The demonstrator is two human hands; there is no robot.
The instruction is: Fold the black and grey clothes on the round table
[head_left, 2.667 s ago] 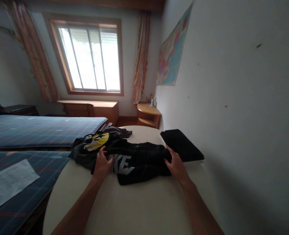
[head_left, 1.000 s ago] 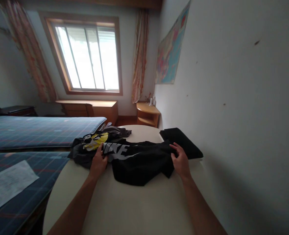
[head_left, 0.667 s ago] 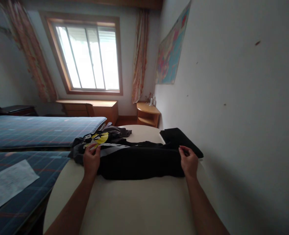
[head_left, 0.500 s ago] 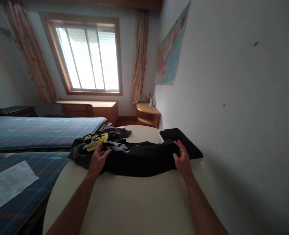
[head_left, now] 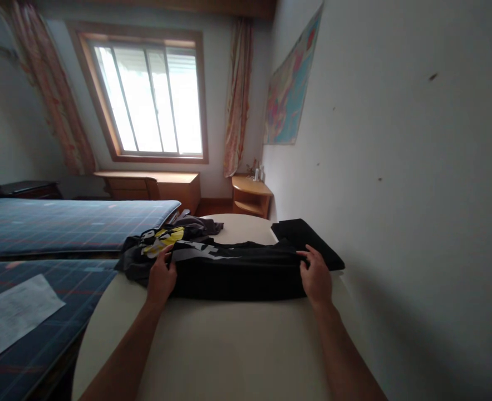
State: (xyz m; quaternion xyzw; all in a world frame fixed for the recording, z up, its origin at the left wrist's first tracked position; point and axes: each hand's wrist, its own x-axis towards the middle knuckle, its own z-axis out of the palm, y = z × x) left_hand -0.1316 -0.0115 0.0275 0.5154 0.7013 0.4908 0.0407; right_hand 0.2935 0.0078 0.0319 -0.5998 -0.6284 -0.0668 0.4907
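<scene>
A black shirt point(head_left: 241, 278) with a grey-white print lies across the round table as a long folded strip. My left hand point(head_left: 161, 275) pinches its left end, thumb and fingers closed on the cloth. At the opposite end my right hand point(head_left: 316, 273) has its thumb and fingers on the edge, gripping it. The strip looks pulled straight between the two hands. Crumpled dark clothing point(head_left: 135, 262) with a yellow print sits by my left hand. Beyond my right hand lies a flat, folded black item point(head_left: 308, 239), partly covered by the shirt's end.
The cream round table point(head_left: 237, 345) stands close to the white wall point(head_left: 417, 234) on the right. At left is a bed with a blue plaid mattress point(head_left: 74, 223), and a paper sheet point(head_left: 20, 314) rests on its near part. A wooden corner shelf point(head_left: 252, 189) stands behind.
The shirt's near edge has gone from curved to straight. Both hands have moved slightly outward, stretching the strip, and more of the print shows.
</scene>
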